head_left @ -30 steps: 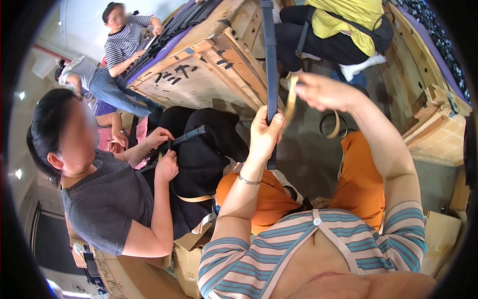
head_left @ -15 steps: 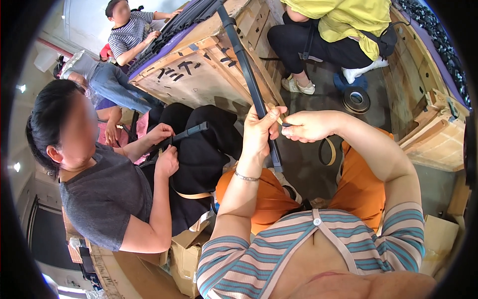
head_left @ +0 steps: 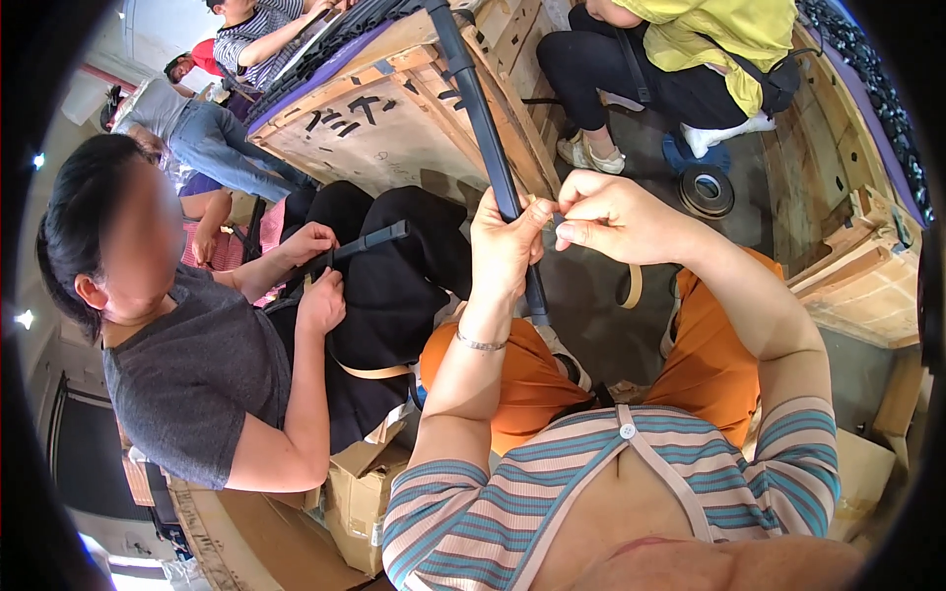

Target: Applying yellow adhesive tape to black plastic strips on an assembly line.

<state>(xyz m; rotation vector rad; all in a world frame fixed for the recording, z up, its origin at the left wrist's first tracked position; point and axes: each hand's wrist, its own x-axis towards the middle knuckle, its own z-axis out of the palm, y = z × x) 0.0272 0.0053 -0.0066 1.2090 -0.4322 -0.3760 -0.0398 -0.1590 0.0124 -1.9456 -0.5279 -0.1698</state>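
My left hand [head_left: 506, 241] is closed around a long black bar [head_left: 483, 128], which slants from the top of the view down toward my left knee. Close to its thumb, my right hand [head_left: 621, 219] has its fingers curled in a pinch. A narrow strip of tape [head_left: 633, 287], black with a tan backing, hangs below my right hand. A small tan piece shows between the two hands. The fingertips hide just how the tape is pinched.
A roll of black tape [head_left: 706, 191] lies on the floor ahead. Wooden crates [head_left: 394, 123] stand in front and at right. On my left a co-worker in grey [head_left: 202, 374] handles a black bar [head_left: 370, 239]. Someone in yellow [head_left: 705, 49] sits ahead. Cardboard boxes [head_left: 357, 507] are at lower left.
My right hand has turned, its knuckles rising near my left thumb. The hanging tape has shifted slightly left and up. My left hand keeps hold of the bar.
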